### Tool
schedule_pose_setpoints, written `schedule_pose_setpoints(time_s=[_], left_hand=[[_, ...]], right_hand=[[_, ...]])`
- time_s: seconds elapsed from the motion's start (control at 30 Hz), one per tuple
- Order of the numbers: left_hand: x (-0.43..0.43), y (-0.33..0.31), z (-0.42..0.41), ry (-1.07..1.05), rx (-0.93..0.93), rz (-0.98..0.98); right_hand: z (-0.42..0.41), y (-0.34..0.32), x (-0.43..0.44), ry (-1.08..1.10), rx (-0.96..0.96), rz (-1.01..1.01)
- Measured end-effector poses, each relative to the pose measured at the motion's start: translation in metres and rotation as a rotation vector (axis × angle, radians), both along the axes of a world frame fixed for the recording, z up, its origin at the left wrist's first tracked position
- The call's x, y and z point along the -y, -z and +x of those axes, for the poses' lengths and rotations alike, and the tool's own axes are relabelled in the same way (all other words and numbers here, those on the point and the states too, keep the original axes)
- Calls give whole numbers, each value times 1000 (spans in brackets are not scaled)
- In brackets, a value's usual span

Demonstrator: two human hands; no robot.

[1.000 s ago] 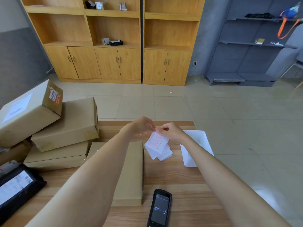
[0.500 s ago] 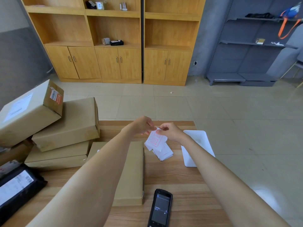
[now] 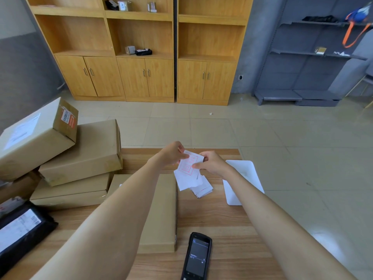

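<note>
Cartons (image 3: pixel 80 150) lay stacked at the far left of the table (image 3: pixel 212 219). Nearer the middle, the left hand (image 3: pixel 172 155) pinched the top left corner of a red-printed label (image 3: pixel 186 169), the right hand (image 3: pixel 213 162) pinched its right edge, and it hung between them above loose slips (image 3: pixel 202 189).

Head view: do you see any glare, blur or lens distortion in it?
In the head view, the wooden cabinets lean outward from wide-angle distortion; a bright glare patch lies on the floor tiles at lower right; the red print on the paper slips is too soft to read.
</note>
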State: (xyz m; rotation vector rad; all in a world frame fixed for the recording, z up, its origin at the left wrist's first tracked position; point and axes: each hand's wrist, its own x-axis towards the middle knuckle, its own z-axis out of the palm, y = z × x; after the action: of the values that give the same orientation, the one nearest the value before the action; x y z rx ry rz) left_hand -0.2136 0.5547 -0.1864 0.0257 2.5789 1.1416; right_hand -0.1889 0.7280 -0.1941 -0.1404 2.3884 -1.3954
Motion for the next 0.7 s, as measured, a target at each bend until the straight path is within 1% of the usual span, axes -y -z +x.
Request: schedule_pose_setpoints(time_s=[0.27,0.4,0.5,0.7], left_hand=[[-1,-1,2,-1,-35,-25],[1,1,2,-18,-51,-22],[2,2,1,-41,-80,-26],[6,7,1,-90,-98,-137]], right_hand=[[0,2,-1,44,10,-11],[0,7,-1,73,22,14],[1,9,0,78,-4,32],[2,7,3,52,22,26]])
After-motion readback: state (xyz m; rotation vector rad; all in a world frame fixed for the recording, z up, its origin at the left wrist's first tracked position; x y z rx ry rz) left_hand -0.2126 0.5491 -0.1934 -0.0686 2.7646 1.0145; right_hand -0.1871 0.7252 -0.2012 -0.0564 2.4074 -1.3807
